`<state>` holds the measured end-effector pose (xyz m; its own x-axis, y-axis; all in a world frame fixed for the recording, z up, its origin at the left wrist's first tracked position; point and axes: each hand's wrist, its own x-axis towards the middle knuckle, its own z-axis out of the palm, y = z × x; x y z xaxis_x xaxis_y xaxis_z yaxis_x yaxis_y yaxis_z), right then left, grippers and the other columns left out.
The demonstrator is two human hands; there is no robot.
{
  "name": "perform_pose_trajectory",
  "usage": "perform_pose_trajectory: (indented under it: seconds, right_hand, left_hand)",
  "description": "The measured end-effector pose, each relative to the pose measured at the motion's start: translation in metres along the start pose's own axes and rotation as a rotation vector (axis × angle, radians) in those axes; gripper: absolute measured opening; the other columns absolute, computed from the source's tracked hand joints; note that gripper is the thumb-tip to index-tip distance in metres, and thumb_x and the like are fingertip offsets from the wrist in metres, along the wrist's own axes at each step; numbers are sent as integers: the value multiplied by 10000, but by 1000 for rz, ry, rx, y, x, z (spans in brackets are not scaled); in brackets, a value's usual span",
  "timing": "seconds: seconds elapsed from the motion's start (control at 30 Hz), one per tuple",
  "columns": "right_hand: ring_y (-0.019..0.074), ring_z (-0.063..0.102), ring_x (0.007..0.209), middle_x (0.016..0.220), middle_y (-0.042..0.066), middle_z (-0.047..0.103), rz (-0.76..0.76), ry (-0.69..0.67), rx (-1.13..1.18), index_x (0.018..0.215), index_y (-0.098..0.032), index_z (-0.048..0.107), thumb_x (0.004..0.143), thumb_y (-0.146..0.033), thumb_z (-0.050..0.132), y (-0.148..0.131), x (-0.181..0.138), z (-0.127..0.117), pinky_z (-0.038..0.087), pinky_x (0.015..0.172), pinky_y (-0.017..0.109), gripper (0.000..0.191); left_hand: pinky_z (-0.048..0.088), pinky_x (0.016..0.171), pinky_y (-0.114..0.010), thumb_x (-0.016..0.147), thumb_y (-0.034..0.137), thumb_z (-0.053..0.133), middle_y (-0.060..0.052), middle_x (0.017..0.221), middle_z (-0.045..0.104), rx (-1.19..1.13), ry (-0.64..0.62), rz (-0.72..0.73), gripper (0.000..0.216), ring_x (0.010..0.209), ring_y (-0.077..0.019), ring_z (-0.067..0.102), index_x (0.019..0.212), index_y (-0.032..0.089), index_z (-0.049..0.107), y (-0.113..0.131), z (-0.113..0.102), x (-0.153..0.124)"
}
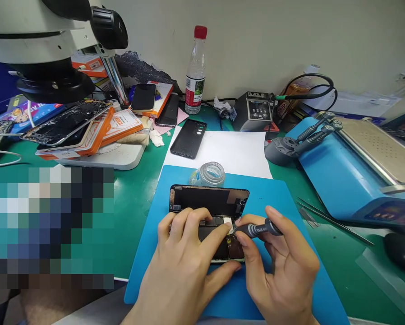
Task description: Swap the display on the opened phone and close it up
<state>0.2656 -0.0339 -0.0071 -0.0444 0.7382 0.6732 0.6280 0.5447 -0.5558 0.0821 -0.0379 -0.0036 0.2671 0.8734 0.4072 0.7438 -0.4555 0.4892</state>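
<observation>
1. Opened smartphone (209, 212) lying face-open on the blue work mat (277, 198), just in front of a small glass jar (208, 174).
2. Left hand (185, 266) pressed flat over the phone's lower half, fingers spread, grasping nothing.
3. Right hand (283, 266) pinching a dark precision screwdriver (256, 229), tip touching the phone's internals near a white tab.
4. Tweezers (334, 220) lying well apart on the green bench, right of the mat.
</observation>
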Motion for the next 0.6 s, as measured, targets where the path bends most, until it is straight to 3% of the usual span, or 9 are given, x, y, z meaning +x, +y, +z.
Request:
perform_pose_trajectory:
  seconds: [0.13, 0.3, 0.4, 0.47, 0.6]
  right_hand:
    - [267, 778, 1101, 1216, 151, 731, -28, -9, -28, 1632, -193, 507, 1159, -85, 679, 0, 0, 1, 730, 893, 352, 515]
    - [222, 733, 1215, 1387, 130, 687, -118, -29, -36, 1735, -234, 438, 1120, -27, 746, 2, 2, -3, 675, 1006, 309, 718]
    - [221, 710, 1252, 1434, 129, 672, -189, -69, -34, 1760, -194, 410, 1180, -95, 680, 1, 4, -7, 650, 1044, 337, 647]
    - [219, 723, 1222, 1431, 115, 682, -208, -59, -42, 1750, -178, 438, 1173, -33, 621, -1, 6, -8, 646, 1045, 345, 622]
    - [227, 733, 1170, 1437, 84, 684, -243, 4, -108, 1739, -213, 465, 1054, 114, 672, -2, 10, -9, 625, 1028, 361, 787]
  left_hand:
    - [267, 1158, -453, 1063, 549, 731, -39, 1311, 617, -3, -4, -2, 394, 1290, -275, 513, 1428, 400, 714, 0, 0, 0]
    - [266, 1158, -457, 1101, 540, 671, -43, 1313, 603, 2, -28, 9, 358, 1298, -274, 500, 1422, 383, 702, 0, -2, 1]
    - [269, 1152, -460, 1111, 569, 638, -50, 1319, 597, 18, -36, 18, 379, 1299, -279, 497, 1423, 363, 702, -1, -3, 2]
    - [269, 1149, -463, 1106, 575, 644, -51, 1332, 593, 29, -45, 21, 401, 1306, -283, 495, 1441, 362, 697, -2, -4, 2]
    - [292, 1125, -439, 1085, 564, 689, -41, 1282, 596, 17, -41, 17, 396, 1273, -267, 512, 1428, 365, 704, -2, -5, 1]
